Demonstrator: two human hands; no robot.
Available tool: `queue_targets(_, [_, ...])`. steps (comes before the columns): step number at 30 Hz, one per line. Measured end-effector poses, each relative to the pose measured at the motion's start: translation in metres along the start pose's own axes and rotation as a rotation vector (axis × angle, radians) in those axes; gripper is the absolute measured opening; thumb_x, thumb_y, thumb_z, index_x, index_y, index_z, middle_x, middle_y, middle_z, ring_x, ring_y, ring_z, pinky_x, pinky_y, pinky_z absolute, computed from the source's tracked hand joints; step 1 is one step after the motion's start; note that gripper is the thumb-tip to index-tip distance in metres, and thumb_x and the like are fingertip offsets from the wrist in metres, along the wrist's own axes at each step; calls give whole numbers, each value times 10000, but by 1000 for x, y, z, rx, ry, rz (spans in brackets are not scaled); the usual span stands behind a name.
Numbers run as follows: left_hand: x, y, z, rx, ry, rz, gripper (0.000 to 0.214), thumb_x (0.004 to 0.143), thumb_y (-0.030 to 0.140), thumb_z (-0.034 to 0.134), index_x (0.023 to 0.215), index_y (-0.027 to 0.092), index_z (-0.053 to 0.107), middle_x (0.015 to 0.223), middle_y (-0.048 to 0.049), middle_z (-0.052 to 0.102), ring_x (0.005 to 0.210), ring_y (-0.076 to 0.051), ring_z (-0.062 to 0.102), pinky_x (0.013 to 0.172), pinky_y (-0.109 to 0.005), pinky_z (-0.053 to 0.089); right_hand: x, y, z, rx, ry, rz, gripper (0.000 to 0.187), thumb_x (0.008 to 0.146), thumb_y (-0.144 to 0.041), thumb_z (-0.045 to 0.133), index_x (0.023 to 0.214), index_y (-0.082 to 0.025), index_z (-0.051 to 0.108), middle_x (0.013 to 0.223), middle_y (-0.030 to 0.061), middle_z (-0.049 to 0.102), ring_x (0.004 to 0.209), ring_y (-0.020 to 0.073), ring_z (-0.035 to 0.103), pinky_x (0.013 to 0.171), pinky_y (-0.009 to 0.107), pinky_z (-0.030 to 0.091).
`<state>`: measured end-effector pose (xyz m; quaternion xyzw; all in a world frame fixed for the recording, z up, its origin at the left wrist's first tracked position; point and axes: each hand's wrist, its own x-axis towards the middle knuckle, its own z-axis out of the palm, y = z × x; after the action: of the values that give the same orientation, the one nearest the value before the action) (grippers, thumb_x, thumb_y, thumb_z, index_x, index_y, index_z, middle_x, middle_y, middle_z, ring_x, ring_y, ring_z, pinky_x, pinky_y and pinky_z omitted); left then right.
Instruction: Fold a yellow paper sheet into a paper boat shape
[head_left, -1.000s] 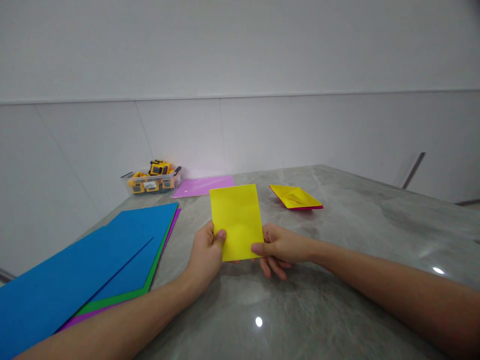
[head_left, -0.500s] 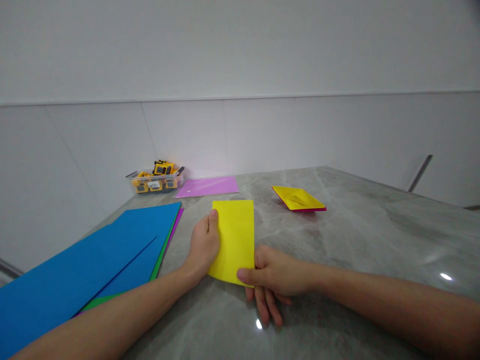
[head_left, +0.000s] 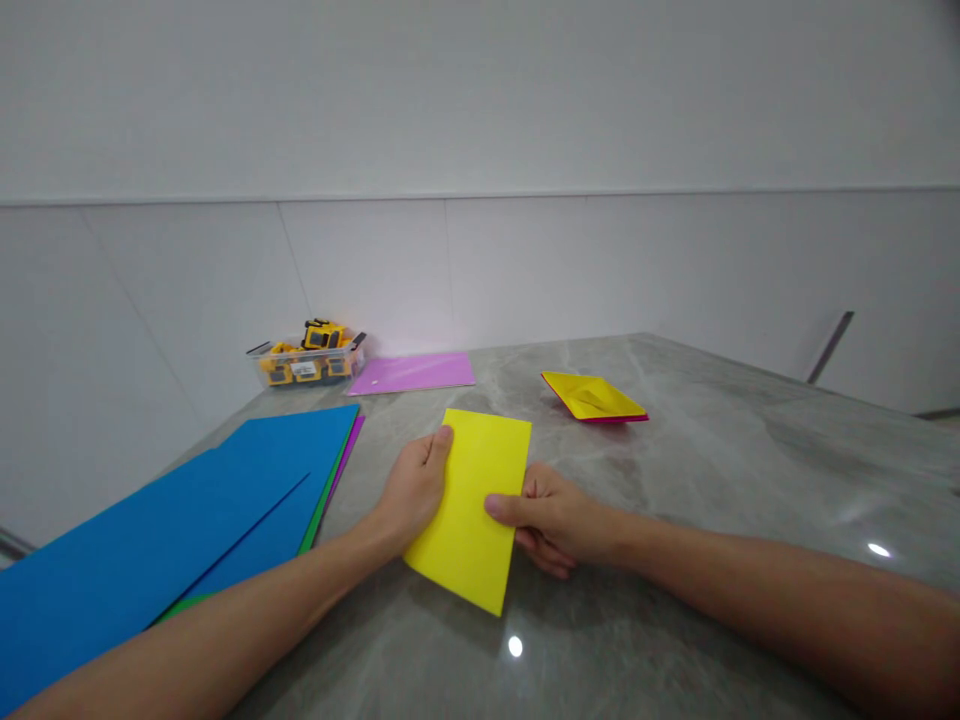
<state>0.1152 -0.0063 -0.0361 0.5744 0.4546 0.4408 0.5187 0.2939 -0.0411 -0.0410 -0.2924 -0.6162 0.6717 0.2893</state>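
Note:
A yellow rectangle of paper (head_left: pixel 474 540), which looks folded, is held tilted above the table between both hands. My left hand (head_left: pixel 417 482) grips its left edge, thumb on the front near the upper corner and fingers hidden behind. On the right edge my right hand (head_left: pixel 559 518) pinches the sheet about midway, its thumb lying on the front and its fingers curled behind. Beyond the right hand rests a folded paper boat (head_left: pixel 596 398), yellow inside with a magenta underside.
Blue paper sheets (head_left: pixel 247 490) lie at the left, over green and purple ones. At the back left stands a clear plastic box (head_left: pixel 307 368) of yellow toy vehicles, beside a pink-purple paper pack (head_left: pixel 412 373). A white wall (head_left: pixel 525 270) rises behind the grey marbled table (head_left: pixel 720 470).
The yellow paper has turned clockwise and shifted slightly right. My right hand has moved from its lower right corner up to the middle of the right edge, its fingers curling in.

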Motion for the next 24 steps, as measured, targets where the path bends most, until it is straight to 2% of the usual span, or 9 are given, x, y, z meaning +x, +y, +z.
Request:
queue_targets(5, [-1, 2, -1, 61, -27, 20, 489, 811, 627, 492, 722, 156, 587, 578, -47, 641, 447, -165, 556, 400, -220, 351, 0, 0, -2, -26, -46, -46, 501, 756, -561, 640, 517, -170, 438, 316, -93, 372, 225, 43, 316, 249, 159, 306])
queue_targets(12, [-5, 7, 0, 172, -44, 119, 446, 845, 560, 467, 669, 165, 577, 563, -19, 589, 455, -140, 500, 409, -215, 334, -1, -6, -1, 85, -93, -119, 525, 757, -517, 654, 447, -170, 411, 293, -89, 345, 215, 34, 291, 243, 148, 284])
queue_targets(18, [-2, 3, -4, 262, -49, 162, 462, 869, 569, 411, 754, 156, 581, 611, -26, 596, 499, -150, 519, 428, -219, 337, -2, -7, -3, 72, 24, -120, 504, 722, -514, 673, 457, -171, 415, 307, -95, 343, 225, 36, 294, 247, 153, 270])
queue_targets(24, [-3, 7, -6, 380, -61, 204, 502, 866, 601, 374, 728, 157, 563, 604, -7, 564, 500, -139, 482, 432, -219, 316, -2, -12, -17, -60, 161, -146, 627, 775, -562, 598, 334, -177, 376, 230, -52, 290, 206, 53, 295, 249, 181, 173])
